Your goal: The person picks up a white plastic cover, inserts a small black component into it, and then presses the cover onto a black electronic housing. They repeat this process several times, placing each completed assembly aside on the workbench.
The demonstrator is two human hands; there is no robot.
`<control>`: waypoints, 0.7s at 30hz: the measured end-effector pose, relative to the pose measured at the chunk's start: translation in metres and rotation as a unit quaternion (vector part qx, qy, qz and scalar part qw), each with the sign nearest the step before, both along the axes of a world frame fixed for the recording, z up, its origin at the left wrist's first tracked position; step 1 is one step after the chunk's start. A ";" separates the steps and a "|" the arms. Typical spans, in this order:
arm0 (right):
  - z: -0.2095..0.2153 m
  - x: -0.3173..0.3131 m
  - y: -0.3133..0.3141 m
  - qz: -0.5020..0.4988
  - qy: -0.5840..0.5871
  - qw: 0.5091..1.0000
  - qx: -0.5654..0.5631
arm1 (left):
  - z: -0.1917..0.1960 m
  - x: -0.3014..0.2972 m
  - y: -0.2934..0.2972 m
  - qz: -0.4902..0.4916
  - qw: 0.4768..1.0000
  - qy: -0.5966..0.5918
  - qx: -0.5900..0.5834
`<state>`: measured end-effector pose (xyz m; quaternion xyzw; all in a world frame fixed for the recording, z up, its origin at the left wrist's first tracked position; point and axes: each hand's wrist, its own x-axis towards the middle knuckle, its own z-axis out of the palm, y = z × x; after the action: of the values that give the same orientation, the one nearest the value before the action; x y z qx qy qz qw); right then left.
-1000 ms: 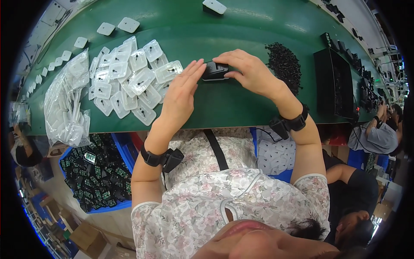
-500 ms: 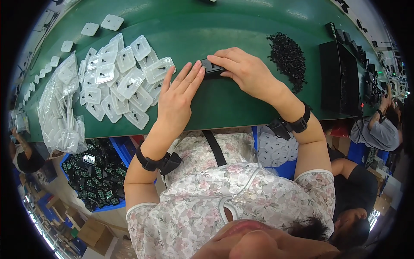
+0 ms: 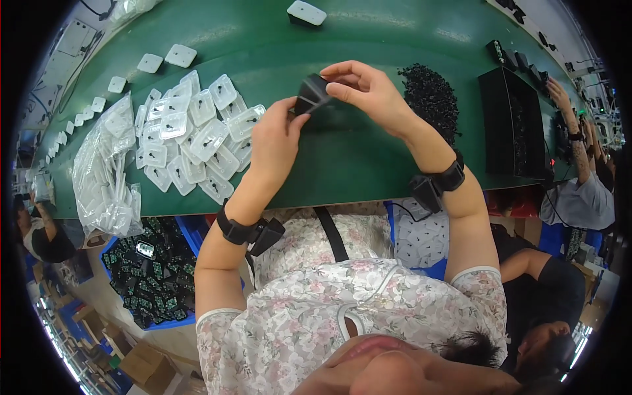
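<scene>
Both hands are holding one small black part (image 3: 311, 95) raised above the green bench (image 3: 342, 164). The right hand (image 3: 368, 92) is closing its grip on the part's upper right edge, fingertips curled over it and thumb beneath. The left hand (image 3: 275, 141) is meeting the part from below left, thumb and forefinger pinched together on its lower corner. The part is thus lying between the two grips, tilted, and clear of the bench surface.

Each wrist is wearing a black band carrying a small black device: the left wrist band (image 3: 247, 232) toward the person from the left grip, the right wrist band (image 3: 436, 184) toward the person and to the right of the right grip.

Just right of the right grip, a heap of small black pieces (image 3: 431, 99) is lying on the bench. Left of the left grip, a spread of clear blister trays (image 3: 194, 135) is overlapping on the bench; farther left, a clear plastic bag (image 3: 105, 171) of white pieces is resting at the bench edge. Beyond the grips, a single white tray (image 3: 306, 12) is sitting near the far edge. Far right, a black open box (image 3: 517, 125) is standing on the bench, with another person's arm (image 3: 573, 141) past it. Below the bench edge on the left, a blue bin (image 3: 155, 276) is holding dark circuit boards.
</scene>
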<state>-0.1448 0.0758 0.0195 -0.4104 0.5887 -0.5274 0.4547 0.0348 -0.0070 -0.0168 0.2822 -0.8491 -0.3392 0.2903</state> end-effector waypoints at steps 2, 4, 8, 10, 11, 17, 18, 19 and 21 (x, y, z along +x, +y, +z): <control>0.004 0.009 0.003 0.008 -0.006 0.999 -0.038 | 0.001 0.001 -0.006 -0.012 0.946 0.126 0.300; 0.003 0.022 -0.001 0.000 -0.033 0.996 -0.085 | 0.010 0.002 -0.007 -0.019 0.921 0.167 0.353; 0.006 0.035 -0.019 -0.024 -0.039 0.995 -0.086 | 0.016 0.003 -0.007 -0.033 0.863 0.242 0.442; 0.005 0.041 -0.031 -0.026 -0.037 0.994 -0.103 | 0.016 0.009 -0.012 -0.024 0.862 0.251 0.439; 0.005 0.042 -0.039 -0.014 -0.036 0.994 -0.105 | 0.016 0.014 -0.015 -0.019 0.861 0.254 0.440; -0.008 0.010 -0.117 -0.048 0.221 0.964 -0.139 | 0.023 0.066 0.000 0.066 0.937 0.278 0.199; -0.009 0.007 -0.131 -0.048 0.254 0.957 -0.133 | 0.021 0.080 0.000 0.089 0.949 0.271 0.133; -0.010 0.003 -0.144 -0.051 0.287 0.948 -0.127 | 0.022 0.095 -0.004 0.111 0.948 0.270 0.124; -0.012 -0.011 -0.166 -0.014 0.284 0.952 -0.110 | 0.026 0.130 -0.010 0.178 0.960 0.206 0.060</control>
<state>-0.1556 -0.0905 0.0077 -0.5823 0.6378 -0.4567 0.2136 0.1650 -0.0168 0.0094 0.3701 -0.6846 -0.3834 0.4973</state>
